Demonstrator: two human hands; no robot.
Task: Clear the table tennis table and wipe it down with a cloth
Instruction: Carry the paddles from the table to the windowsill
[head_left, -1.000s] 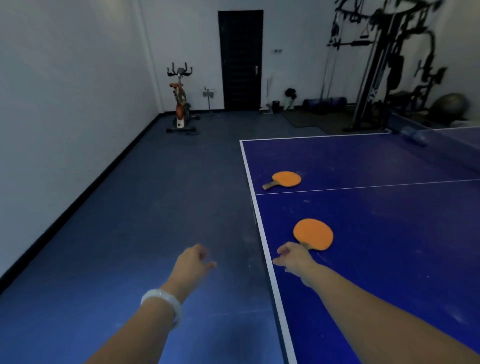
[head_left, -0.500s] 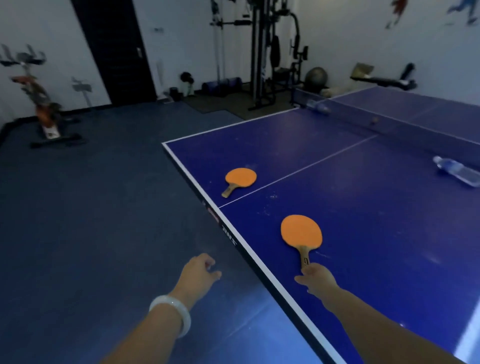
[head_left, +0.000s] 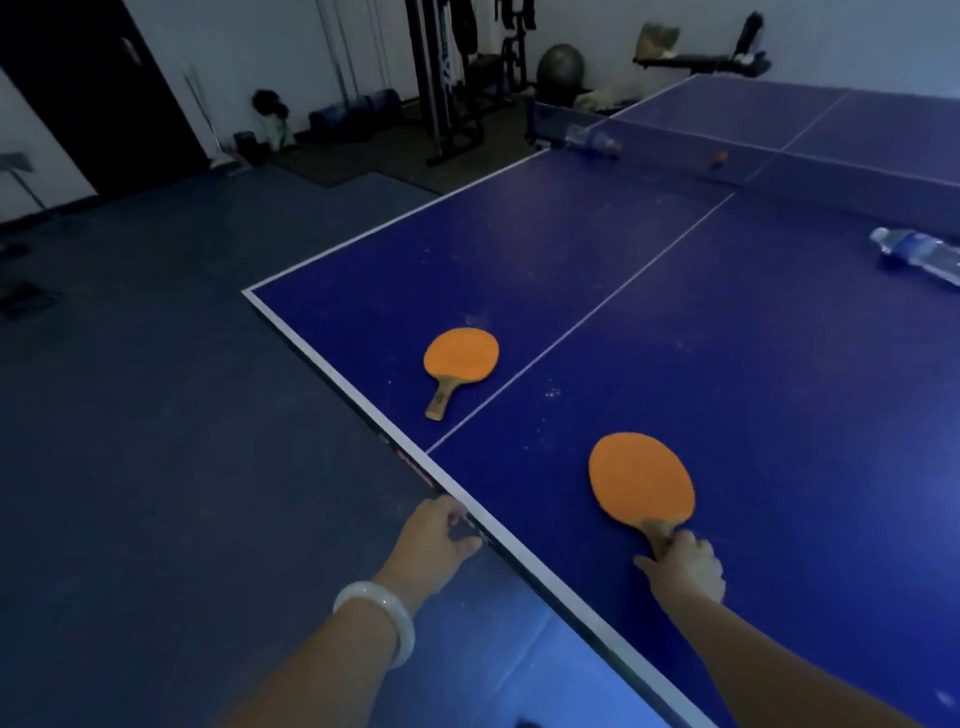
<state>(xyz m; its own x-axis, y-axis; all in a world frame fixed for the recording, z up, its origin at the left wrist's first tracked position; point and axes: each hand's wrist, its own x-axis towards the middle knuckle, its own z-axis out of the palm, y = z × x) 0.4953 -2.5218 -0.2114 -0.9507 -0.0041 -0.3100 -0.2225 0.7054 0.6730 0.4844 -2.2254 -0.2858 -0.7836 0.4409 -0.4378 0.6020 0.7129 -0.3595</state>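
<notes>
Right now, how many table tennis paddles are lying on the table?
2. The near paddle lies by the table's near edge, its handle held by the right hand. The far paddle lies free near the left corner. None looks hidden.

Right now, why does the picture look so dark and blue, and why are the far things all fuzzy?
In the head view the room is dimly lit, so the table tennis table looks deep blue. The near orange paddle in the right hand is sharp, while the water bottle and small ball by the net are blurred. The wide lens bends the table's edges. A pale glare shows on the floor below the left hand.
</notes>
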